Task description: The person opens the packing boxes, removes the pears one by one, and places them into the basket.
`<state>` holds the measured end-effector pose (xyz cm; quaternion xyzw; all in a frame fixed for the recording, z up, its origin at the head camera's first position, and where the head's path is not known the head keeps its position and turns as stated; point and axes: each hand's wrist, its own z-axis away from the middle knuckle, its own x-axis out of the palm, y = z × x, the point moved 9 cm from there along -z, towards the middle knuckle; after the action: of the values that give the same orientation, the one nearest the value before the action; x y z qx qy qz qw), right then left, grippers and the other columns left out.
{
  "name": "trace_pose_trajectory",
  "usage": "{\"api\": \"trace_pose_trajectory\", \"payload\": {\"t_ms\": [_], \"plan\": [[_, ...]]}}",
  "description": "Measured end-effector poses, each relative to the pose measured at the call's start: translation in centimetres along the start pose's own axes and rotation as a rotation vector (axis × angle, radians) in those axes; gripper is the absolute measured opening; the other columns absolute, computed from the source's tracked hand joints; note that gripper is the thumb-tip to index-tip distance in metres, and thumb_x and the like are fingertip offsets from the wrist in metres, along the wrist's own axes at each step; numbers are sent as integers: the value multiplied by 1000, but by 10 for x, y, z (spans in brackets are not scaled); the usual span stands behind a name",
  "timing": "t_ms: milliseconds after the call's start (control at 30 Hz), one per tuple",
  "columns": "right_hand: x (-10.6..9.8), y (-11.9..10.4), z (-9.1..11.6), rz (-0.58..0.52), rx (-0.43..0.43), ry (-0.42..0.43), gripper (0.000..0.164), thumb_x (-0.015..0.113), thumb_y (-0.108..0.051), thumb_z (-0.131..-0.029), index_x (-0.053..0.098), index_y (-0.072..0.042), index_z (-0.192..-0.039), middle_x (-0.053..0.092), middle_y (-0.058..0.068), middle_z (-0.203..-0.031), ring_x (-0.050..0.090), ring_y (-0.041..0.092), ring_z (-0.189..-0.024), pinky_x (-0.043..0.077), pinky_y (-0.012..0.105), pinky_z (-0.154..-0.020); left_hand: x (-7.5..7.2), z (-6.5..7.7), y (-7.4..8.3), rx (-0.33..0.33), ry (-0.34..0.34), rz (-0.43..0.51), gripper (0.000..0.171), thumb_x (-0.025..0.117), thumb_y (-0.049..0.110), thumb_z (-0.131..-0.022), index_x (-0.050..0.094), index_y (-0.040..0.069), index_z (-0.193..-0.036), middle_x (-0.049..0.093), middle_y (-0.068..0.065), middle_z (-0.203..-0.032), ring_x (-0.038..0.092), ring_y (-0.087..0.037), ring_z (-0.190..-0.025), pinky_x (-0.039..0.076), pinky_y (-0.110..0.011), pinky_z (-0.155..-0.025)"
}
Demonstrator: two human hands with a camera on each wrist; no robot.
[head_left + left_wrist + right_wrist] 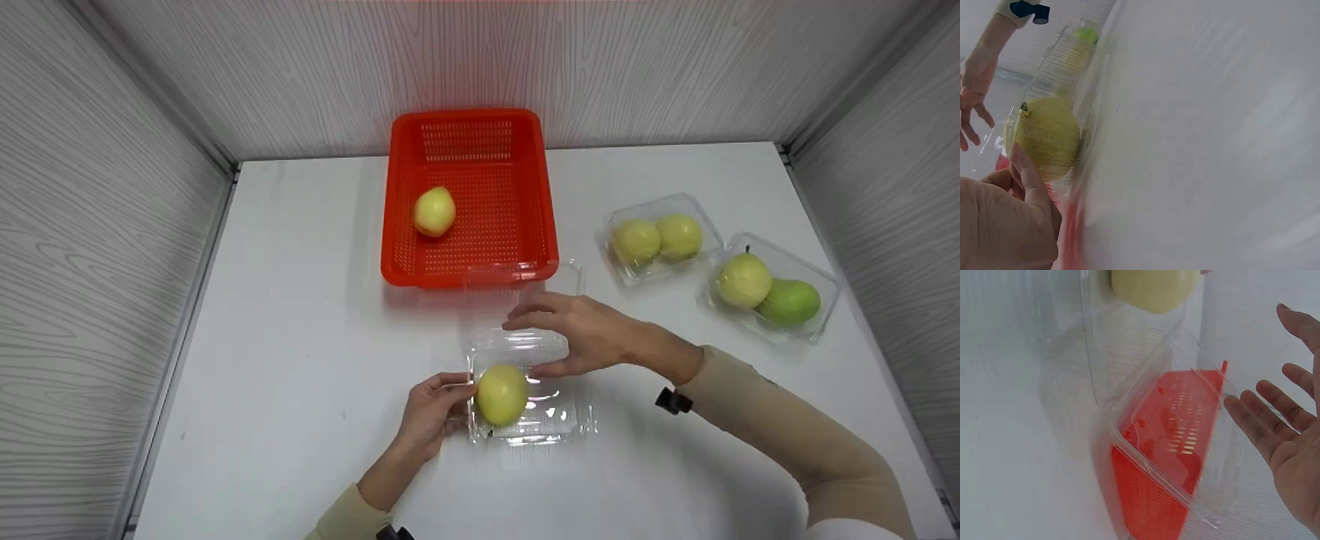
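Observation:
A hinged clear plastic clamshell box (555,424) lies open on the table with its lid raised toward the basket. One yellow pear (501,395) sits in the left part of its tray, its stem toward the front edge. My left hand (429,420) pinches the box's left wall, the thumb (1028,174) at the wall beside the pear. Over the box, my right hand (589,334) hovers with fingers apart and nothing between them. In the right wrist view its fingertips are close to the raised lid (1154,467).
Behind the box stands a red plastic basket (393,195) holding one yellow pear (434,212); the lid overlaps its front rim. To the right are two clear boxes, one with two yellow pears (637,241), the other with a yellow pear (744,280) and a green one (789,302).

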<state>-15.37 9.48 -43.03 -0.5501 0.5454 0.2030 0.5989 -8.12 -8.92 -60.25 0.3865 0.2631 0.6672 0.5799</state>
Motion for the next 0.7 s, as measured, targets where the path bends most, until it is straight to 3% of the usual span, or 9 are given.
{"api": "trace_pose_trajectory", "payload": {"t_ms": [333,533,700], "plan": [[46,0,6,-60,31,-49,61,86,-40,-87,65,-17,-140,67,5,-139,66,25,-129,62,44,-101,-2,0,0,-4,3,-13,37,76,18,-95,66,1,-127,77,4,-91,69,-9,-74,60,-23,-64],[67,-2,8,-44,44,-111,59,84,-42,-88,66,-19,-139,67,4,-139,64,25,-132,62,46,-101,-2,0,0,-5,6,-4,37,76,17,-95,66,-1,-127,78,5,-88,69,-9,-73,59,-22,-63],[79,-3,9,-17,36,-115,59,85,-42,-87,66,-22,-139,67,3,-137,65,24,-129,64,42,-96,-1,1,0,1,13,-4,36,77,18,-95,67,1,-125,78,5,-87,67,-9,-73,58,-22,-63]]}}
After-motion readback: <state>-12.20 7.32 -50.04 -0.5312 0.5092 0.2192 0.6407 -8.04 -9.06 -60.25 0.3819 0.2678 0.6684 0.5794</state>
